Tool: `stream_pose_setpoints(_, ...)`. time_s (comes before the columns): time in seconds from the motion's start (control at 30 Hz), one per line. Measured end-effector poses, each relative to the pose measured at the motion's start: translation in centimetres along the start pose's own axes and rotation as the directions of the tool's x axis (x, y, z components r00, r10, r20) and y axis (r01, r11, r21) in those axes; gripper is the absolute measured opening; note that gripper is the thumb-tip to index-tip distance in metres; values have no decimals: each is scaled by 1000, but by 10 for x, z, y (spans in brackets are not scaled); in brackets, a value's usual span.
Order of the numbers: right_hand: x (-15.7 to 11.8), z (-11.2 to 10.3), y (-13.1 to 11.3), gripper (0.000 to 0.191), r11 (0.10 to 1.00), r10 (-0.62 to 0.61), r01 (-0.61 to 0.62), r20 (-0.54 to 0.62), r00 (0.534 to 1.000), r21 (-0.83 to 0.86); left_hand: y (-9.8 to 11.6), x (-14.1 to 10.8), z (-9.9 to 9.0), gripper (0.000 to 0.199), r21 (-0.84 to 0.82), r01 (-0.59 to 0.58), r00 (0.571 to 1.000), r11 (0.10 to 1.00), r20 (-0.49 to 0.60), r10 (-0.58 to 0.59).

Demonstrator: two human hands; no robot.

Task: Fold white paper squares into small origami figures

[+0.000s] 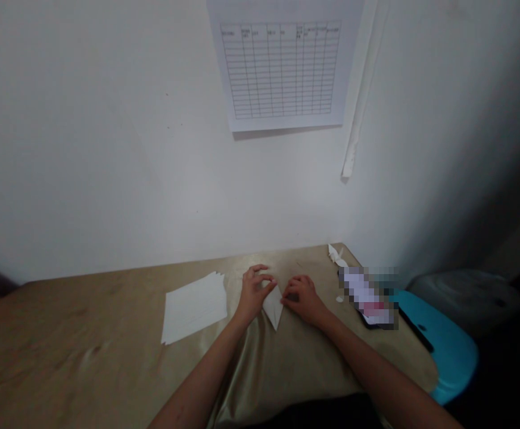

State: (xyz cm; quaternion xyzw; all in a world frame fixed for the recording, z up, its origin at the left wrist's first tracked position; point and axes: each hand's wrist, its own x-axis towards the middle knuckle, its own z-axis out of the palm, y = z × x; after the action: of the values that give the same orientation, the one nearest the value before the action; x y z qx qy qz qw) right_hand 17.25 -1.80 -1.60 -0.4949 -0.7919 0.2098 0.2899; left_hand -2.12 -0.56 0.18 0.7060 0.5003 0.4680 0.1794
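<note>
Kite-shaped folded paper lies on the worktop, right of loose white sheets. The left hand pinches its far tip; the right hand's fingers pinch its right corner.

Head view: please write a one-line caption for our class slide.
The left hand and right hand touch a white pointed folded paper beside stacked white sheets.

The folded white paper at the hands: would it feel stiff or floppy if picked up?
The folded paper probably weighs very little, being small and thin-looking. Its creases may make it stiffer than a loose sheet, though the narrow tip could bend. Its flat, pointed shape seems unlikely to roll.
</note>
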Motion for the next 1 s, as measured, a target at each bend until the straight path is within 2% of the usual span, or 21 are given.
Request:
stream_pose_setpoints(0.37,-1,-2,-2,8,1000,-11,11,0,1000,-20,-3,-1,2,9,-16,46,999,999,-28,-46)
stream_pose_setpoints(0.57,0,0,2,8,1000,-6,6,-14,1000,-21,-3,0,2,10,7,23,999,1000,-47,-23)
stream_pose_setpoints(0.83,1,2,6,5,1000,-17,16,-70,997,-14,-8,1,1,12,75,-26,999,997,36,23)
stream_pose_setpoints(1.0,3,0,9,5,999,-22,28,-155,988,34,-12,-1,5,11,98,-54,998,994,27,51)
